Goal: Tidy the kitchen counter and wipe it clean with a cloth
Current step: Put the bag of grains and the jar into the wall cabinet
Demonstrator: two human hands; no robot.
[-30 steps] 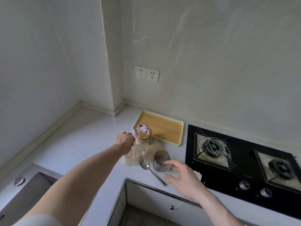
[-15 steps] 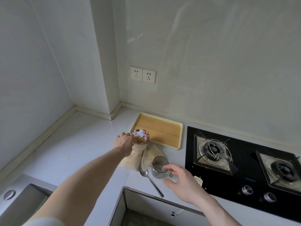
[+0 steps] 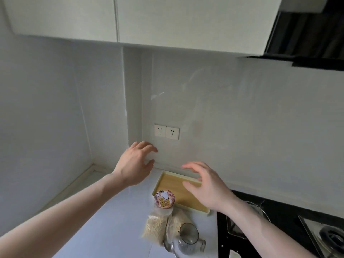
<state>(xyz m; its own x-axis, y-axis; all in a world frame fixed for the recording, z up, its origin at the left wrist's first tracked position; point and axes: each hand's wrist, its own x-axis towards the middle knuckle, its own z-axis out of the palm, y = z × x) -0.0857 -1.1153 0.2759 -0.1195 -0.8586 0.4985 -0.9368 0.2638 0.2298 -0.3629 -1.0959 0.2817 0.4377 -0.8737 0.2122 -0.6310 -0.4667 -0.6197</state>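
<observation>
Fingers of left hand (image 3: 134, 165) and right hand (image 3: 205, 185): spread, loosely curved, holding nothing, raised above desk (image 3: 119, 216); right hand over tray (image 3: 168, 185).

A home kitchen: a white counter (image 3: 115, 216) runs into a wall corner, a black gas hob (image 3: 290, 226) is set into its right end, wall cabinets (image 3: 130, 17) and a dark hood (image 3: 307, 32) hang above, and twin sockets (image 3: 166, 132) sit on the wall.

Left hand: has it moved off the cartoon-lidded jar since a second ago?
Yes. The left hand has let go of the cartoon-lidded jar and risen toward the white wall sockets, fingers spread, holding nothing.
</observation>
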